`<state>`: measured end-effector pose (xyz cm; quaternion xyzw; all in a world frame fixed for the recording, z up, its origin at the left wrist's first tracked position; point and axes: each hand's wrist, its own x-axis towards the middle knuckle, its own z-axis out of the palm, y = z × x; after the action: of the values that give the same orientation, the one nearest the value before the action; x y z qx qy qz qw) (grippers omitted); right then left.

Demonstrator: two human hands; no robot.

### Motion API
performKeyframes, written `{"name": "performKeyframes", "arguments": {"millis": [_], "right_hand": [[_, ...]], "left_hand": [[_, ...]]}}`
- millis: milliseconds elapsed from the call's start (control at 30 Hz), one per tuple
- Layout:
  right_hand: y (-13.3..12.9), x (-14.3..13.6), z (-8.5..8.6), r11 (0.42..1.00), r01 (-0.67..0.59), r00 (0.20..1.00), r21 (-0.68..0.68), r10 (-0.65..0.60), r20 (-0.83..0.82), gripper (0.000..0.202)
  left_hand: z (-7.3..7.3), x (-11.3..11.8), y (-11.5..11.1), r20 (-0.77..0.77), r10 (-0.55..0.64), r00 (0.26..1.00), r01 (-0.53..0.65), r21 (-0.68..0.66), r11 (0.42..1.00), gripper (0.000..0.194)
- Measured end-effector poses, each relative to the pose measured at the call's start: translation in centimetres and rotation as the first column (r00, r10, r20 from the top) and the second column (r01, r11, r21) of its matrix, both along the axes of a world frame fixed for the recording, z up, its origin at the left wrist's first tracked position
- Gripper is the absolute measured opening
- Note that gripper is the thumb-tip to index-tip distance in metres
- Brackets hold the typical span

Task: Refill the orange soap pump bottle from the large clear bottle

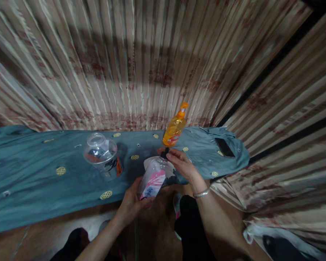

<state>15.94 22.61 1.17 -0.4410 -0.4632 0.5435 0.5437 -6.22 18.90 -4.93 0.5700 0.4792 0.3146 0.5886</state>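
A clear bottle with a pink label is tilted over the front edge of the cloth-covered surface. My left hand is wrapped round its lower part. At the bottle's neck, the fingers of my right hand are closed on the black cap. Behind them stands an orange pump bottle. A transparent plastic cup with a domed lid is to the left of the held bottle. Something white and flat shows behind the bottle, partly hidden by it.
A dark phone lies on the teal patterned cloth at the right. Pleated patterned curtains hang behind and to the right. Below are the tiled floor, my legs and a shoe.
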Motion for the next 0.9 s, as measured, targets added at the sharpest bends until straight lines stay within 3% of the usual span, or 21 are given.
{"name": "performKeyframes", "arguments": {"millis": [200, 433, 633, 900], "right_hand": [[0.5, 0.1, -0.8, 0.995, 0.103, 0.993, -0.021, -0.101, 0.066, 0.045], [0.0, 0.4, -0.1, 1.000, -0.014, 0.998, -0.004, 0.014, 0.061, 0.048], [0.4, 0.5, -0.7, 0.997, 0.071, 0.993, -0.013, -0.070, 0.096, 0.046], [0.0, 1.1, -0.2, 0.999, -0.048, 0.998, 0.006, 0.048, 0.040, 0.046]], "left_hand": [[-0.2, 0.0, 0.0, -0.019, -0.006, 1.000, 0.006, 0.012, 1.000, 0.067], [-0.1, 0.0, 0.1, -0.027, -0.001, 1.000, 0.002, 0.011, 1.000, 0.065], [-0.4, -0.1, 0.1, -0.018, -0.009, 1.000, 0.009, 0.019, 1.000, 0.067], [-0.3, -0.1, 0.0, -0.038, -0.022, 0.999, 0.022, -0.002, 1.000, 0.070]]}}
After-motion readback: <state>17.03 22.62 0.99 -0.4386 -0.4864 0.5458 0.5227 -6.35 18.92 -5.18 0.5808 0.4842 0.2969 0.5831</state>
